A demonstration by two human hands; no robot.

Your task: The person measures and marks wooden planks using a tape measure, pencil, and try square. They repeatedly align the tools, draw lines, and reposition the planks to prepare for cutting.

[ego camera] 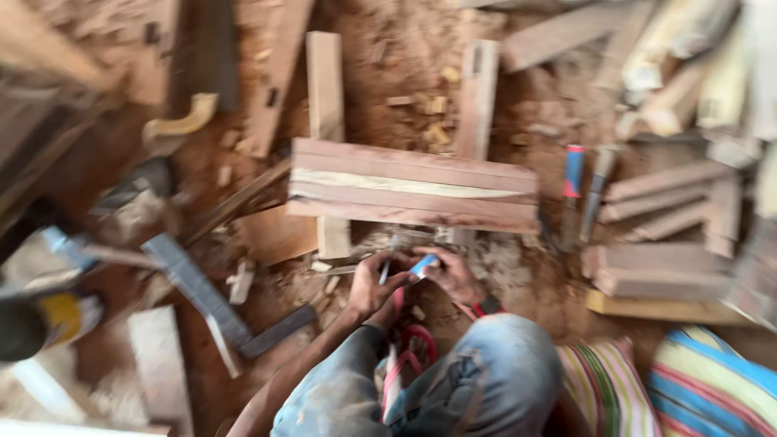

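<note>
Below plank stack [413, 188] | both hands' fingers hold blue-handled tool [422, 265] (blurred); left hand [374, 285] | right hand [453, 275]

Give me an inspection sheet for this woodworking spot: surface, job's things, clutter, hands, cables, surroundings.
Surface: dirt floor covered in sawdust and wood chips.
Job's things: small blue-and-white object held between both hands; picture too blurred to say what it is. Stack of reddish boards just ahead of the hands.
Clutter: metal square, two chisels, short planks, offcuts.
Hands: left hand and right hand close together, both on the object.
Cables: nothing seen.
Surroundings: striped cushions at right, red sandal under the knees, yellow-and-black tool at left.
</note>
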